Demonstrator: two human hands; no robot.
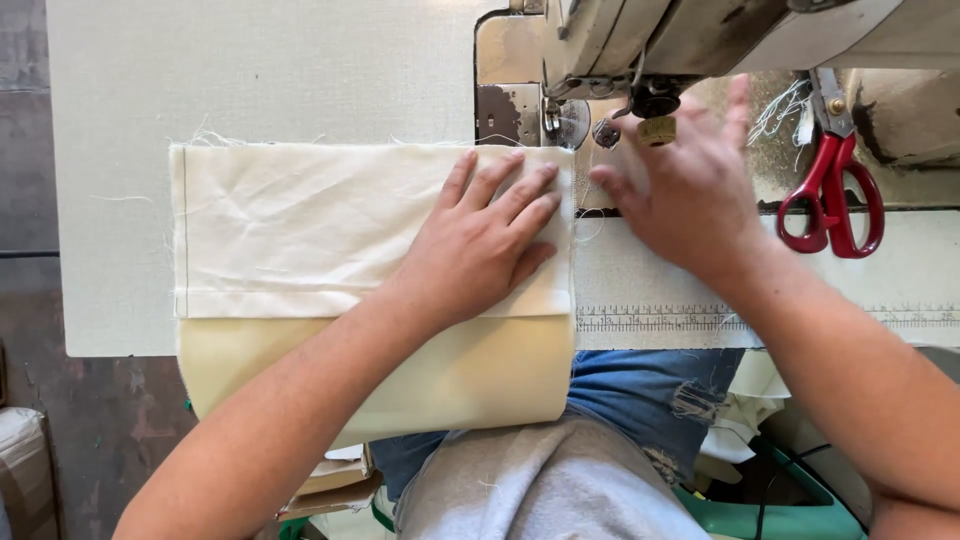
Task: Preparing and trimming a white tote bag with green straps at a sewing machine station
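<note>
Cream cloth (300, 225), folded and creased, lies flat on the pale table (120, 100), its left edge showing a stitched seam and loose threads. A smoother, yellower layer hangs off the table's near edge toward my lap. I note the left hand (480, 245) pressed palm-down on the cloth's right end, fingers spread and straight, gripping nothing, fingertips just short of the cloth's right edge. That edge sits just beside the presser foot area of the sewing machine (640, 40), whose metal plate and needle parts stand right of the cloth's top corner. A printed ruler strip (650, 318) runs along the table's near edge, right of the cloth. The right hand (690, 185) hovers open below the machine head, fingers loosely extended, blurred, holding nothing I can make out; whether it touches the table I cannot tell. Farther right, red-handled scissors (830, 190) lie on the table, blades pointing away from me, well apart from the cloth.
</note>
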